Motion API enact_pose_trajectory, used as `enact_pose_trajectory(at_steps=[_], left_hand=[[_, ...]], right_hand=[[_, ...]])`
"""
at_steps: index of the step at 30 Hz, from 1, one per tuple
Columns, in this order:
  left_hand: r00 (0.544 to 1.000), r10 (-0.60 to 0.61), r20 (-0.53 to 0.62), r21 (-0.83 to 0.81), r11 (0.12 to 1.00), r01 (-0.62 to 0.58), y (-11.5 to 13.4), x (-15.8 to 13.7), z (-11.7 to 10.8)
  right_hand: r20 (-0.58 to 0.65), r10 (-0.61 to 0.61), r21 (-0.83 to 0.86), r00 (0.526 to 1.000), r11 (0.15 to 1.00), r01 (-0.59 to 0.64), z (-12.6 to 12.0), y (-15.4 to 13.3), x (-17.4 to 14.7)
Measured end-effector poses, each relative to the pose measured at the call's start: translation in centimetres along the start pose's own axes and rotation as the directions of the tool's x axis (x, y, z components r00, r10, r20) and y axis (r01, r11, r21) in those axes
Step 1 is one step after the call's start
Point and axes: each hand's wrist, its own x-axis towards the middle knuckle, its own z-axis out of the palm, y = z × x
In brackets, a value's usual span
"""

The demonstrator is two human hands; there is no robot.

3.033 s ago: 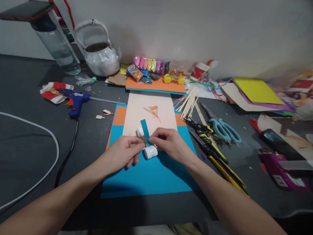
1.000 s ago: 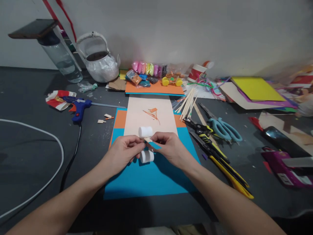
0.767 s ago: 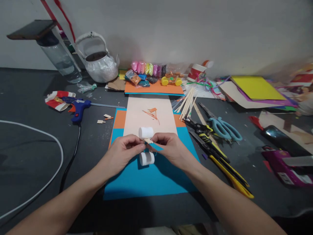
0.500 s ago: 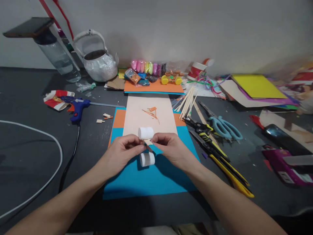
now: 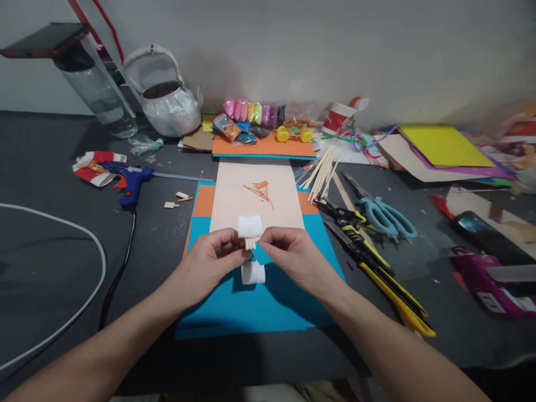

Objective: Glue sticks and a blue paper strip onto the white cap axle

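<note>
My left hand (image 5: 218, 255) is closed, its thumb and fingertips pinching a small craft model made of wooden sticks (image 5: 250, 244) and white cylinders. One white cylinder (image 5: 249, 226) shows above the sticks, another white cylinder (image 5: 253, 273) below them. Close on the right, my right hand (image 5: 291, 252) pinches a small piece of blue paper (image 5: 262, 254) against the model's side. The model is held over blue sheets (image 5: 251, 312) and a pale sheet (image 5: 226, 190), on which thin orange scraps (image 5: 258, 192) lie. My fingers hide part of the joint between the cylinders.
A blue glue gun (image 5: 133, 183) and small stick pieces (image 5: 171, 205) lie to the left. On the right are blue scissors (image 5: 387, 218), yellow-black cutters (image 5: 377, 279) and wooden sticks (image 5: 321, 173). Behind stand clay packs (image 5: 251, 113), a yellow-wheeled model (image 5: 294, 133) and a silver kettle (image 5: 171, 111).
The model has turned slightly between my hands, so the stick ends now face me more. The blue paper in my right hand shows more plainly. The view has shifted a little.
</note>
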Motion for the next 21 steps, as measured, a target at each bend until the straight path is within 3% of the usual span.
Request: enact_pose_trajectory(at_steps=[7, 14, 21], left_hand=[[0.999, -0.023, -0.048, 0.019, 1.0, 0.024, 0.57, -0.23, 0.41], [0.997, -0.009, -0.077, 0.002, 1.0, 0.01, 0.76, -0.26, 0.7], [0.996, -0.029, -0.08, -0.017, 0.999, 0.028, 0.57, -0.28, 0.63]], right_hand=[[-0.096, -0.199, -0.164, 0.975, 0.97, 0.182, 0.17, -0.11, -0.4], [-0.1, -0.118, -0.06, 0.988, 0.992, 0.112, 0.29, 0.68, -0.06], [-0.14, -0.144, -0.154, 0.98, 0.981, 0.122, 0.37, 0.52, -0.1]])
